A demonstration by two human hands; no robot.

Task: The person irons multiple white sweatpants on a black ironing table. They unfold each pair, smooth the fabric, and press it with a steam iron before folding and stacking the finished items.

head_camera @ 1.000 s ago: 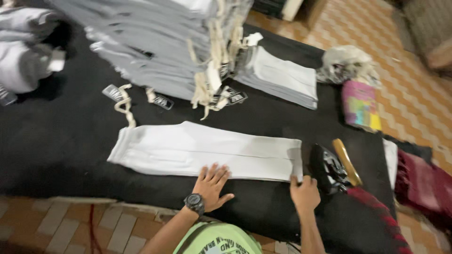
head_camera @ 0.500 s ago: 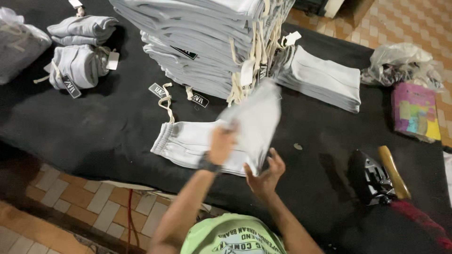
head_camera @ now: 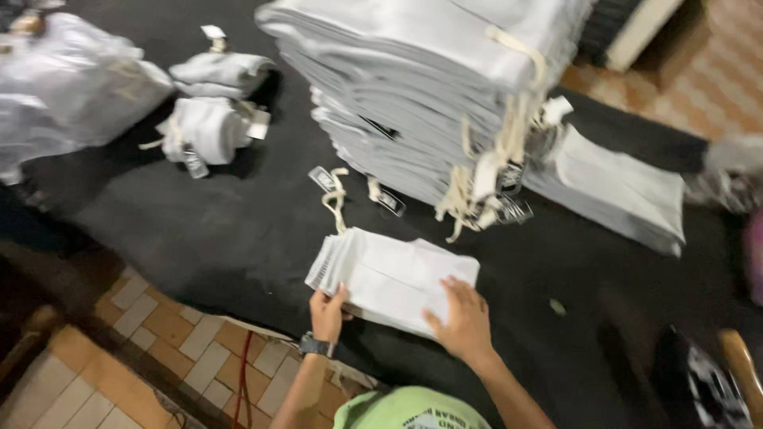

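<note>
A light grey garment [head_camera: 389, 270], folded in half, lies near the front edge of the black-covered table [head_camera: 238, 230]. My left hand [head_camera: 327, 311], with a dark watch on the wrist, grips the garment's near left corner. My right hand [head_camera: 462, 319] lies flat on its near right part, fingers spread. A cream drawstring and a hang tag [head_camera: 332, 184] trail from the garment's far left end.
A tall stack of folded grey garments [head_camera: 429, 87] with dangling cords and tags stands just behind. More folded pieces [head_camera: 620, 191] lie to the right, rolled ones [head_camera: 208, 119] and a plastic bag [head_camera: 71, 95] at the left. A black iron [head_camera: 699, 381] sits at the lower right. Tiled floor lies below the table edge.
The garment lay stretched out long, then its right half was lifted and swung over; now it lies folded in half with both hands on its near side.
</note>
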